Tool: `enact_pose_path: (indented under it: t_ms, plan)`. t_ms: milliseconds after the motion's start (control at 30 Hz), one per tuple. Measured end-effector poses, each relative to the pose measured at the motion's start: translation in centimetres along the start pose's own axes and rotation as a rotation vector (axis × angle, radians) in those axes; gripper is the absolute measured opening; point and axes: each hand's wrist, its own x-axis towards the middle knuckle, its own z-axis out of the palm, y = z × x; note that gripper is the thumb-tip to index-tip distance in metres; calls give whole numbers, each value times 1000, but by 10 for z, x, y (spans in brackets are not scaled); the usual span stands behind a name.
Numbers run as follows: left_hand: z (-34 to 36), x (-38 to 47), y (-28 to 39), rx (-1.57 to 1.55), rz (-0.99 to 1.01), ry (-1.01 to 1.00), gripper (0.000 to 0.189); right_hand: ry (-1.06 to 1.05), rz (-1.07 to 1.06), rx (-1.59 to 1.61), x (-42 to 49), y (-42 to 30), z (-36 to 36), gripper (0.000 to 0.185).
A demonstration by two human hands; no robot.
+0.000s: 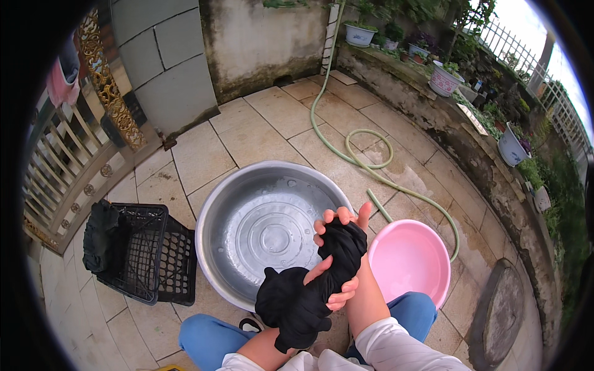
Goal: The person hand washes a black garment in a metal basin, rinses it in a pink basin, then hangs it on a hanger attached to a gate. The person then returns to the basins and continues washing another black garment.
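Observation:
A bunched black cloth (297,301) hangs between my hands, over the near right rim of a large metal basin (274,236) with a little clear water in it. My left hand (332,290) grips the middle of the cloth from below, its thumb across the front. Higher up, my right hand (343,220) is curled around the cloth's upper twisted end. A pink plastic basin (408,264) stands at the right of the metal one, beside my knee.
A black plastic crate (160,259) with a dark cloth (102,236) over its edge stands at the left. A green hose (399,185) loops over the tiled floor. Potted plants (445,79) line a low wall, and a metal gate (65,171) stands at the left.

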Motion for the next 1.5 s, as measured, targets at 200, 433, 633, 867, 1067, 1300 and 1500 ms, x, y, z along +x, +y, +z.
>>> enact_pose_path:
  t_ms: [200,433,633,867,1067,1300,1500]
  plan:
    - [24,-2,14,229,102,354,53,556,31,-269,-17,-9,33,43]
    - [-3,-2,18,874,131,1007,41,1075,751,-887,14,-23,39,27]
    - [-14,1,14,1208,31,1207,46,1146,969,-1512,-1,-4,6,24]
    - [19,-9,3,2445,508,794,32,1076,1349,-1900,-15,15,-38,31]
    - [-26,-25,38,2613,560,865,24,963,1428,-1967,11,29,-72,32]
    - [-64,-20,82,2465,533,1032,19,1055,1238,-1915,43,17,-102,30]
    - [-16,-3,110,1734,283,1327,24,1008,1038,-1563,96,4,-82,34]
